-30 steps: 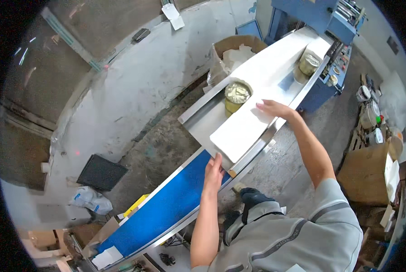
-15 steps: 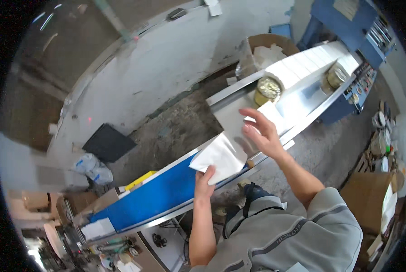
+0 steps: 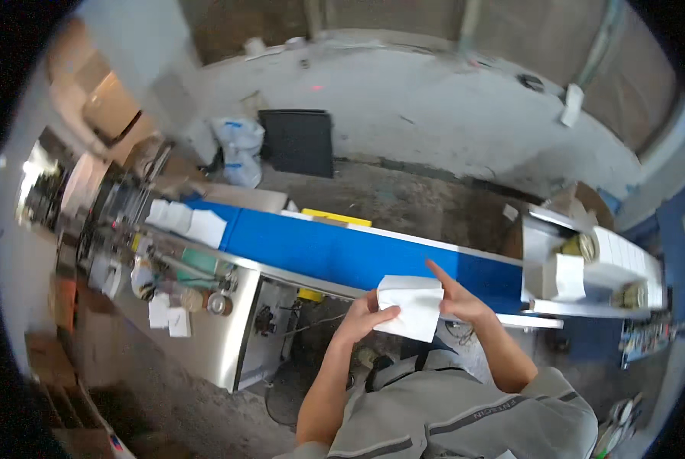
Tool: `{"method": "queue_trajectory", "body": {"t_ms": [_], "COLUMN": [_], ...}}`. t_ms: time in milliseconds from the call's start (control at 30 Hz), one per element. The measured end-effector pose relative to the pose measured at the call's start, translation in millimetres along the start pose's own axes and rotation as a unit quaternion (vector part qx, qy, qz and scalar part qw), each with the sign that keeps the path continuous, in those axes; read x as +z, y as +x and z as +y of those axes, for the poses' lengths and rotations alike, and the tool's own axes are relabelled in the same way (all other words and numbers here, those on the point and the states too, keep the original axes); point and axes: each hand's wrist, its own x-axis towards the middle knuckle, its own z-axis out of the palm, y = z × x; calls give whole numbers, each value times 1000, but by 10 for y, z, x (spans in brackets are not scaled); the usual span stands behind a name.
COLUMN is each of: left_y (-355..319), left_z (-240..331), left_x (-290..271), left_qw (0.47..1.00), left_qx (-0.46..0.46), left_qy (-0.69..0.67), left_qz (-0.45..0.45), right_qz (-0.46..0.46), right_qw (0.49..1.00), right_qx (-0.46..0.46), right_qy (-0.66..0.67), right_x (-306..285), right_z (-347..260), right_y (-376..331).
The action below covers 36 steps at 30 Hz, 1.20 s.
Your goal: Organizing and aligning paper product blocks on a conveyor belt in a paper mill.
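My left hand (image 3: 362, 317) grips a flat, square white paper packet (image 3: 410, 307) by its left edge, thumb on top. The packet is above the near edge of the blue conveyor belt (image 3: 319, 249). At the packet's right edge is my right hand (image 3: 465, 301), fingers apart, the index finger stretched out over the belt. Its thumb is close to the packet's edge; whether it touches cannot be made out. More white packets (image 3: 185, 219) lie on the belt's left end, by a machine (image 3: 113, 210).
Beyond the belt's right end, a metal tray (image 3: 538, 237) holds a row of white packets (image 3: 626, 260), a white block (image 3: 563, 277) and two round yellowish containers (image 3: 580, 246). A steel cabinet (image 3: 212, 336) stands front left. White bags (image 3: 239, 149) and a black panel (image 3: 296, 141) rest by the wall.
The view has swung left along the belt. My right hand has come from beside the tray to the packet's right edge. My left hand still holds the packet.
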Motion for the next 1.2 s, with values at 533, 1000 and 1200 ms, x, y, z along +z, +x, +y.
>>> {"method": "queue_trajectory", "body": {"t_ms": [533,1000,1200], "left_y": [-1569,-1503,-1424], "left_z": [-719,-1343,-1388], "left_x": [-1912,-1800,-1770], "left_qw": [854,841,849], "left_qx": [7,-108,-89], "left_qy": [-175,-186,-189], "left_qz": [490,497,485], "right_qz": [-48,41,91], "right_qw": [992,984,985], "right_qx": [78,143,140], "right_qy": [83,95,51], "right_x": [1628,2560,2581], "right_z": [637,1984,1999], "right_y": [3951,5892,6016]}}
